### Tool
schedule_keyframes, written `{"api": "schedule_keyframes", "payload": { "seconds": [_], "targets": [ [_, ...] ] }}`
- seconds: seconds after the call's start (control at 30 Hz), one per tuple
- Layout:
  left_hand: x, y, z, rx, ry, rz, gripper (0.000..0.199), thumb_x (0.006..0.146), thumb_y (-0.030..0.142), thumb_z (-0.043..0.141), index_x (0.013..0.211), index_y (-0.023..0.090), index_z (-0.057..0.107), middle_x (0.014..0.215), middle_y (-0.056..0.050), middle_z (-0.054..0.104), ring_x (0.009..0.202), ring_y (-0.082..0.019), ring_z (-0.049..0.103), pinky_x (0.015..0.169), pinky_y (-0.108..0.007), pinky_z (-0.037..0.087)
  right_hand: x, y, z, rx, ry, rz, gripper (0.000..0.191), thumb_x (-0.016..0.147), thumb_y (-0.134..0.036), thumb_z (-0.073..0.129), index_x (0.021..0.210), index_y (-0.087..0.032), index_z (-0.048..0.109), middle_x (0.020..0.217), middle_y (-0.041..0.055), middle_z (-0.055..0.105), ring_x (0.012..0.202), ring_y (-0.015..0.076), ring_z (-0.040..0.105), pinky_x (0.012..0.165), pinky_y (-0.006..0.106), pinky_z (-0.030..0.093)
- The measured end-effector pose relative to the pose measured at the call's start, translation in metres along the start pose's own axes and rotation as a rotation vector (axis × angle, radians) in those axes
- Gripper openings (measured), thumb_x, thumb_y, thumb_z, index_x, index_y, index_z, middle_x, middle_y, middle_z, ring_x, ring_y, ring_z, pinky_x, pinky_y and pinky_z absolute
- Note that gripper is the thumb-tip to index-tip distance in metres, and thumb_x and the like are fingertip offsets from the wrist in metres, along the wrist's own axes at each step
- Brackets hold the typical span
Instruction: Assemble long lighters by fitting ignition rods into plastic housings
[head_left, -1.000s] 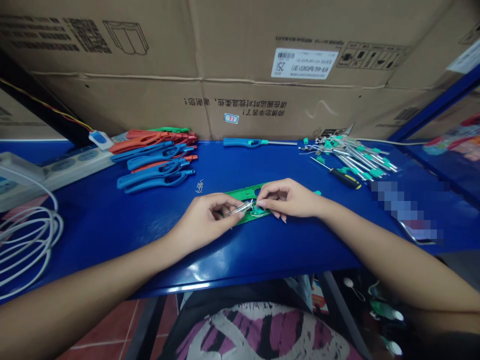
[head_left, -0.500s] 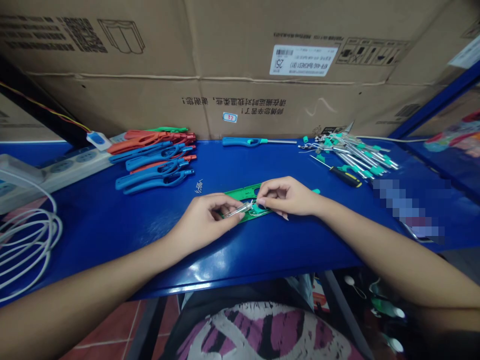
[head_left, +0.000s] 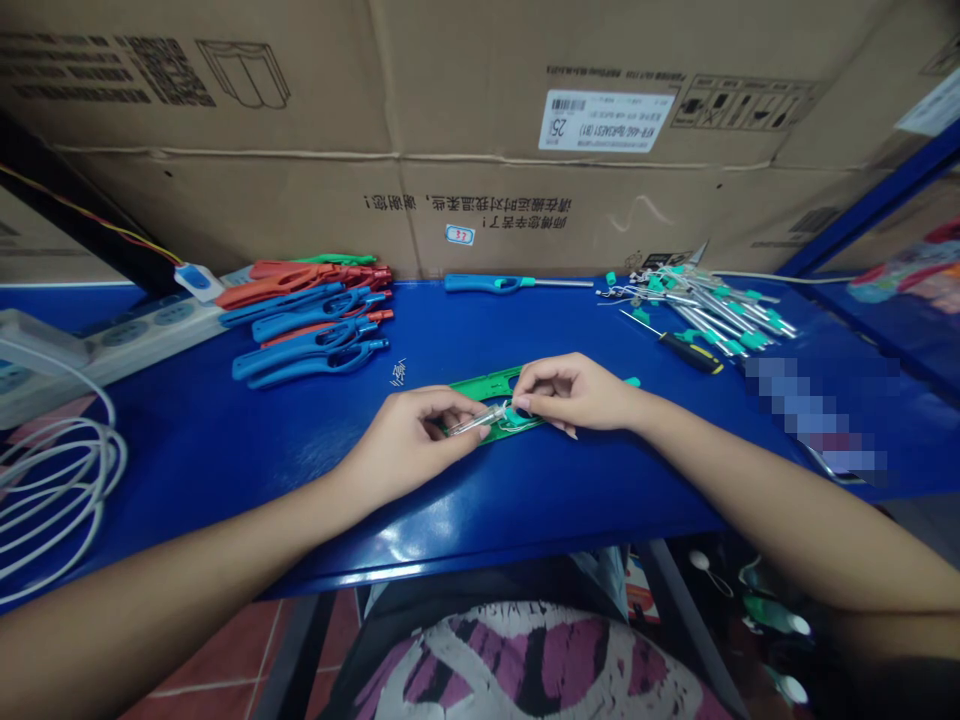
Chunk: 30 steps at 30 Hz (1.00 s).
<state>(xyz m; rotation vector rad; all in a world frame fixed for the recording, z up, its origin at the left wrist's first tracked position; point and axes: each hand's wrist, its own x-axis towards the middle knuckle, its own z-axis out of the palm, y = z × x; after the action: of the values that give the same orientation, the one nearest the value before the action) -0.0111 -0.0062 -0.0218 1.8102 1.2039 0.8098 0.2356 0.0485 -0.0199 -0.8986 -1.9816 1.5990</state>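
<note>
Between the thumb and fingers of my left hand [head_left: 420,435] is a clear, narrow tube-like piece [head_left: 480,419], tilted up to the right. My right hand [head_left: 574,393] is pinched at that piece's right end, its fingertips closed on something too small to make out. Under both hands lie green plastic casing halves [head_left: 487,386] on the blue table [head_left: 480,500]. Thin pale wires and a teal part [head_left: 516,417] show between the hands. A teal tip [head_left: 634,382] sticks out past my right hand.
Blue and orange lighter handles [head_left: 315,350] are piled at the left, by a power strip [head_left: 127,335] and coiled white cable [head_left: 60,480]. Small screws [head_left: 398,373] lie left of the casing. Behind is a blue lighter [head_left: 484,284]; rightward, metal tubes [head_left: 720,310] and a screwdriver [head_left: 694,353].
</note>
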Motion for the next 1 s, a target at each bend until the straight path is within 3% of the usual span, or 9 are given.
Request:
{"api": "schedule_keyframes", "payload": {
  "seconds": [1.0],
  "targets": [
    [-0.0021,0.0053,0.0039,0.002,0.055,0.065,0.019,0.085,0.029,0.074,0.099,0.019,0.082,0.079,-0.005,0.074,0.064,-0.012,0.058,0.053,-0.022,0.041,-0.0001,-0.0032,0.0088,0.038,0.036,0.033,0.027,0.089,-0.041,0.07,0.089,-0.015,0.063,0.049,-0.0067,0.058,0.036,0.0057,0.052,0.034,0.015,0.044]
  ]
}}
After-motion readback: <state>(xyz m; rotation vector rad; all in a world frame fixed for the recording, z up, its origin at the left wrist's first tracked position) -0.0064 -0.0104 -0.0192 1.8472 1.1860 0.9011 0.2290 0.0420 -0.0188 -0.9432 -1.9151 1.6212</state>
